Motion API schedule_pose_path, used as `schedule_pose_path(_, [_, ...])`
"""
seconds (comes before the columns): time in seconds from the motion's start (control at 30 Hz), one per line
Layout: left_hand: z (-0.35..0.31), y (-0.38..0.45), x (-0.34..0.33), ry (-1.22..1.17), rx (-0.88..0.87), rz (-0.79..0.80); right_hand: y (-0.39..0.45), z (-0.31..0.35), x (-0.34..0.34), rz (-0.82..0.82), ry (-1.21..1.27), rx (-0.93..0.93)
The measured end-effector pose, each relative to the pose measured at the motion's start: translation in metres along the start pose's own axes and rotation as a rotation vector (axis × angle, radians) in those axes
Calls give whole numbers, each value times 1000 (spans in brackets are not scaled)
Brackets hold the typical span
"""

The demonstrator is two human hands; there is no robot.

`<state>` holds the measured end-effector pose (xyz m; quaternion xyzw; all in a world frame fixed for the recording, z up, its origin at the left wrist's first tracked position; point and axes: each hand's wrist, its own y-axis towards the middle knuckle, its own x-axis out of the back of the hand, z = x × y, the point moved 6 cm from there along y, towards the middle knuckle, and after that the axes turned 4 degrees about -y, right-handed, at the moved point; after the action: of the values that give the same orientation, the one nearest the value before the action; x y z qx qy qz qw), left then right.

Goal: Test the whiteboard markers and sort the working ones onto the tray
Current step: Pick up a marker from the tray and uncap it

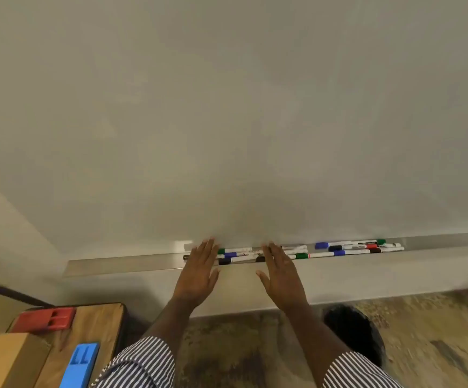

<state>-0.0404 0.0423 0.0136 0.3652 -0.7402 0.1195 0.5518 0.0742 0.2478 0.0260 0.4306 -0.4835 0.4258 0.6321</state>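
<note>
Both hands reach flat over the long metal ledge [126, 266] under the blank whiteboard [227, 107], mid-frame: the left hand [199, 271] and right hand [281, 275] are apart, fingers straight, gripping nothing. The capped whiteboard markers [358, 247] lie scattered along it. Best to pinch 1 marker by its barrel, leaving its neighbours undisturbed.

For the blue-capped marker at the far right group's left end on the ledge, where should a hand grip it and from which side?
Judging by its pose, pinch the white barrel just right of the blue-capped marker's cap, coming from above and the front. It lies flat along the ledge against the whiteboard, other markers crowding its right; the right hand is nearer.
</note>
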Motion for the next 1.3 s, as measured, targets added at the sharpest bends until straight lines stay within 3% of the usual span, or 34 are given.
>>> schedule_pose_path(0.5, [-44, 40, -58, -8, -71, 140, 4, -63, -24, 224, 37, -156])
schedule_pose_path(0.77, [-84, 84, -93, 38, -23, 236, 27, -105, -37, 293, 43, -60])
schedule_pose_path(0.97, [-105, 104, -108, 144, -4, 213, 45, -115, -48, 302, -47, 66])
schedule_pose_path(1.17, [-115, 115, -118, 236, -42, 226, 51, -116, -55, 279, -122, 152])
schedule_pose_path(1.3, [-110, 123, -125, 261, 9, 323, 61, -113, -54, 212, -143, 179])
